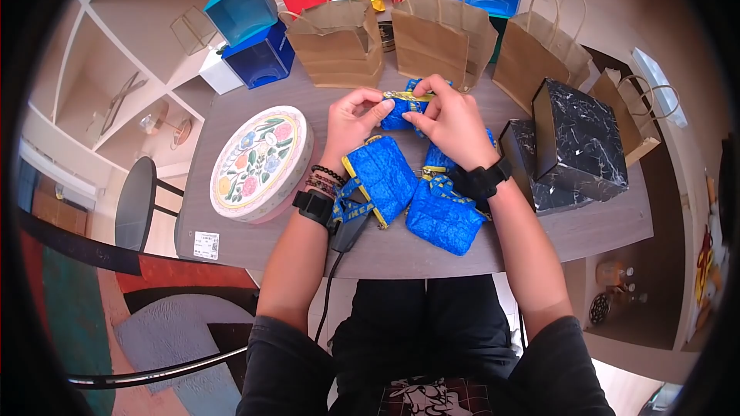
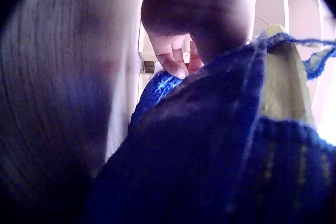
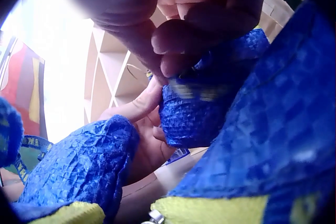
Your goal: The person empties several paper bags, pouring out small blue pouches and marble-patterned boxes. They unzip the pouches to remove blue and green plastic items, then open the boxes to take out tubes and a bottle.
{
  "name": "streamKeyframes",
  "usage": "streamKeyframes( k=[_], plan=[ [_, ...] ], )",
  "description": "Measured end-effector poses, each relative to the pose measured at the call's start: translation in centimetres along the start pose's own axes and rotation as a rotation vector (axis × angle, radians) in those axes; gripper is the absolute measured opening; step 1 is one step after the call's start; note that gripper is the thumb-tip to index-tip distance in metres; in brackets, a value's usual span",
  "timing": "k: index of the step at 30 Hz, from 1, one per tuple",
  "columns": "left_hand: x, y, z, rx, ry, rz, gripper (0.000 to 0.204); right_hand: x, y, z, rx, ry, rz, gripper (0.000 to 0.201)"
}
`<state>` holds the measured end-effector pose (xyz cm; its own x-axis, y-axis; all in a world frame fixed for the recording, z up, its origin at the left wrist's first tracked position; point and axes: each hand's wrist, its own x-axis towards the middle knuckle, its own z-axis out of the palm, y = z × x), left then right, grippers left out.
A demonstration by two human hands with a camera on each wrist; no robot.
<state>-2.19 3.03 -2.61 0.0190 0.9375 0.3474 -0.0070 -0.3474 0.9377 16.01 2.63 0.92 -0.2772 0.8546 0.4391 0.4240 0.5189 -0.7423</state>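
Observation:
A small blue zip pouch with a yellow zip edge is between both hands over the table. My left hand pinches its left side with thumb and fingers. At its yellow top edge, the right hand pinches with thumb and forefinger. In the right wrist view, the pouch hangs below the curled right fingers. Nearer the body lie a blue pouch with a lettered strap, by the left wrist, and another blue pouch under the right wrist. One more pouch is partly hidden by the right hand.
A round floral tin stands at the left. Several brown paper bags line the back, with blue boxes beside them. Black marbled boxes stand at the right. A dark device with a cable lies near the front edge.

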Motion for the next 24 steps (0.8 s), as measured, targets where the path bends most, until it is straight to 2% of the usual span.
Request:
streamKeyframes(
  k=[5,7,10,19,24],
  plan=[
    [0.1,-0.4,0.0,-0.069,-0.077,-0.002,0.013,0.0,0.0,-0.2,-0.013,0.008,0.03,0.023],
    [0.1,-0.6,-0.1,-0.085,-0.104,0.025,0.013,0.0,0.3,-0.1,-0.089,0.091,-0.128,0.019],
    [0.2,-0.9,-0.1,-0.102,-0.083,0.042,0.012,0.0,0.3,0.0,-0.031,0.099,-0.184,0.015],
    [0.1,-0.6,-0.1,-0.026,-0.064,0.017,0.011,-0.2,0.0,0.2,0.048,0.06,-0.144,0.013],
    [0.2,-0.8,-0.1,-0.014,-0.059,0.043,0.01,-0.2,-0.2,0.1,-0.032,0.022,-0.119,0.015]
  ],
)
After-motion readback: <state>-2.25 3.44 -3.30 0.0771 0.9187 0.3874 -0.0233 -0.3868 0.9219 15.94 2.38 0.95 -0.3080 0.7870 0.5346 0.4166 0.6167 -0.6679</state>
